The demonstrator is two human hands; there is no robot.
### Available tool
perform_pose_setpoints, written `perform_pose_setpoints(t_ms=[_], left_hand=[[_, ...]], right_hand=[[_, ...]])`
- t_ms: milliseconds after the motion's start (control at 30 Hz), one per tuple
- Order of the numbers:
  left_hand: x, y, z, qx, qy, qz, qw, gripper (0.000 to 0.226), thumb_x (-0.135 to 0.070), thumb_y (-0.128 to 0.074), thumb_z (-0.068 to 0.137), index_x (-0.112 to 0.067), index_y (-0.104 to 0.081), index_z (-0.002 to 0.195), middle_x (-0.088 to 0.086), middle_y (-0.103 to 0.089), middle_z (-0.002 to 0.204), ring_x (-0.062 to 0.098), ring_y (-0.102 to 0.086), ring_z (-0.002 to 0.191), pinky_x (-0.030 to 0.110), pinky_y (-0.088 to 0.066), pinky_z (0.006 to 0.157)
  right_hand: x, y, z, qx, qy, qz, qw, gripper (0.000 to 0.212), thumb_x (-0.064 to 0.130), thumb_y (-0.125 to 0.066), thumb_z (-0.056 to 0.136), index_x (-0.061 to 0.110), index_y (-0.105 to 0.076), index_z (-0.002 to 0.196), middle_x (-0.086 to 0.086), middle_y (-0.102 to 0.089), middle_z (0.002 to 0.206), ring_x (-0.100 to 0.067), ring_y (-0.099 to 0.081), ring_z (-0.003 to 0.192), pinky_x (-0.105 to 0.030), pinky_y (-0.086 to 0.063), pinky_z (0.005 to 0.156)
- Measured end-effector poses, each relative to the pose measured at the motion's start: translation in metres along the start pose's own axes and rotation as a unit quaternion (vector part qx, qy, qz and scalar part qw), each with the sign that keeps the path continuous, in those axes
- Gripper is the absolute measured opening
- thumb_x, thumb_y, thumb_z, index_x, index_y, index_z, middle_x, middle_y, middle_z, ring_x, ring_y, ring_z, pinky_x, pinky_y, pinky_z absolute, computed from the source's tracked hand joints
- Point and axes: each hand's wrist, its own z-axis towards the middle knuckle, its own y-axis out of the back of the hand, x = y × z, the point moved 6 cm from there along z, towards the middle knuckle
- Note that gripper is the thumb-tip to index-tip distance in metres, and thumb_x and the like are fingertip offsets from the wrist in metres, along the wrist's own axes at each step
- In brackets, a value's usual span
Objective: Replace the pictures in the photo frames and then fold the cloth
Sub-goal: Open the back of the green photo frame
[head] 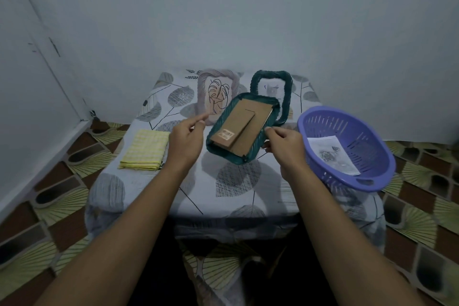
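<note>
The table (173, 196), draped in leaf print, keeps everything within my reach. On its right corner the purple basket (301, 129) holds the loose pictures (332, 154), ready for swapping. The green woven frame (244, 129) is tilted up off the table, cardboard back toward me, so I can get at the backing. The yellow checked cloth (144, 150) lies at the left, out of the way. My right hand (283, 141) pinches the frame's right edge. My left hand (186, 141) hovers beside it, forefinger out, other fingers loosely curled, holding nothing.
</note>
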Motion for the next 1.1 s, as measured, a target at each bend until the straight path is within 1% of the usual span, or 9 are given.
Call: perform_pose_setpoints(t_ms=[100, 233, 367, 467, 567, 633, 767, 1000, 1100], left_hand=[[0.012, -0.002, 0.005, 0.035, 0.057, 0.003, 0.998, 0.026, -0.021, -0.050, 0.100, -0.032, -0.073, 0.106, -0.009, -0.068, 0.115, 0.014, -0.060, 0.104, 0.037, -0.051, 0.096], [0.019, -0.006, 0.008, 0.065, 0.104, -0.014, 0.992, 0.022, -0.022, -0.052, 0.098, -0.022, -0.074, 0.103, -0.003, -0.071, 0.109, 0.014, -0.057, 0.076, 0.027, -0.044, 0.066], [0.025, -0.008, 0.010, 0.070, 0.118, -0.019, 0.990, 0.024, -0.026, -0.053, 0.098, -0.018, -0.075, 0.093, -0.007, -0.070, 0.094, 0.012, -0.058, 0.081, 0.026, -0.039, 0.065], [0.030, -0.013, 0.010, 0.090, 0.136, -0.046, 0.986, 0.029, -0.024, -0.052, 0.098, -0.006, -0.074, 0.092, -0.001, -0.071, 0.083, 0.013, -0.060, 0.073, 0.027, -0.042, 0.062], [0.029, -0.016, 0.008, 0.088, 0.129, -0.083, 0.984, 0.019, -0.021, -0.058, 0.097, -0.014, -0.075, 0.100, -0.009, -0.073, 0.077, 0.006, -0.065, 0.068, 0.022, -0.047, 0.060], [0.029, -0.017, 0.007, 0.085, 0.108, -0.079, 0.987, 0.018, -0.026, -0.066, 0.094, -0.015, -0.075, 0.104, -0.007, -0.075, 0.085, 0.008, -0.069, 0.077, 0.023, -0.052, 0.065], [0.032, -0.019, 0.005, 0.069, 0.093, -0.045, 0.992, 0.048, -0.045, -0.078, 0.080, -0.015, -0.069, 0.117, -0.002, -0.071, 0.107, 0.016, -0.070, 0.096, 0.036, -0.059, 0.081], [0.033, -0.022, -0.004, 0.028, 0.046, 0.080, 0.995, 0.065, -0.043, -0.090, 0.060, -0.017, -0.067, 0.114, -0.006, -0.066, 0.106, 0.019, -0.069, 0.092, 0.044, -0.059, 0.082], [0.042, -0.027, -0.008, 0.030, 0.042, 0.122, 0.991, 0.062, -0.034, -0.091, 0.065, -0.011, -0.067, 0.117, -0.002, -0.065, 0.105, 0.020, -0.068, 0.093, 0.036, -0.057, 0.081]], right_hand=[[0.003, -0.002, -0.003, 0.057, 0.020, -0.001, 0.998, 0.028, 0.014, -0.058, 0.099, 0.017, -0.071, 0.075, 0.002, -0.065, 0.066, -0.004, -0.056, 0.053, -0.029, -0.049, 0.061], [0.006, -0.006, -0.005, 0.098, 0.032, -0.010, 0.995, 0.023, 0.014, -0.059, 0.099, 0.028, -0.068, 0.083, 0.006, -0.067, 0.073, -0.005, -0.056, 0.057, -0.027, -0.050, 0.062], [0.001, -0.005, -0.002, 0.073, 0.000, 0.025, 0.997, 0.013, 0.014, -0.063, 0.097, 0.016, -0.058, 0.108, -0.001, -0.066, 0.078, -0.010, -0.059, 0.062, -0.029, -0.052, 0.063], [-0.007, -0.006, 0.002, 0.054, -0.014, 0.041, 0.998, 0.015, 0.016, -0.063, 0.097, 0.012, -0.058, 0.111, -0.004, -0.066, 0.081, -0.015, -0.059, 0.067, -0.035, -0.053, 0.068], [-0.015, -0.011, 0.005, 0.040, -0.029, 0.041, 0.998, 0.013, 0.022, -0.061, 0.099, 0.012, -0.061, 0.107, -0.008, -0.066, 0.092, -0.017, -0.060, 0.072, -0.036, -0.053, 0.070], [-0.019, -0.015, 0.006, 0.041, -0.030, 0.028, 0.998, 0.023, 0.031, -0.062, 0.098, 0.012, -0.063, 0.110, -0.005, -0.067, 0.103, -0.015, -0.064, 0.084, -0.031, -0.053, 0.073], [-0.014, -0.025, 0.000, 0.056, -0.001, 0.009, 0.998, 0.042, 0.041, -0.072, 0.088, 0.014, -0.063, 0.118, 0.006, -0.065, 0.112, -0.005, -0.061, 0.101, -0.020, -0.050, 0.075], [-0.028, -0.029, 0.003, 0.030, 0.016, -0.079, 0.996, 0.061, 0.026, -0.089, 0.071, 0.012, -0.060, 0.123, -0.001, -0.064, 0.116, -0.021, -0.064, 0.105, -0.045, -0.057, 0.091], [-0.043, -0.028, 0.000, 0.022, -0.001, -0.123, 0.992, 0.077, 0.043, -0.089, 0.063, 0.010, -0.060, 0.126, -0.003, -0.063, 0.120, -0.023, -0.063, 0.108, -0.046, -0.057, 0.092]])
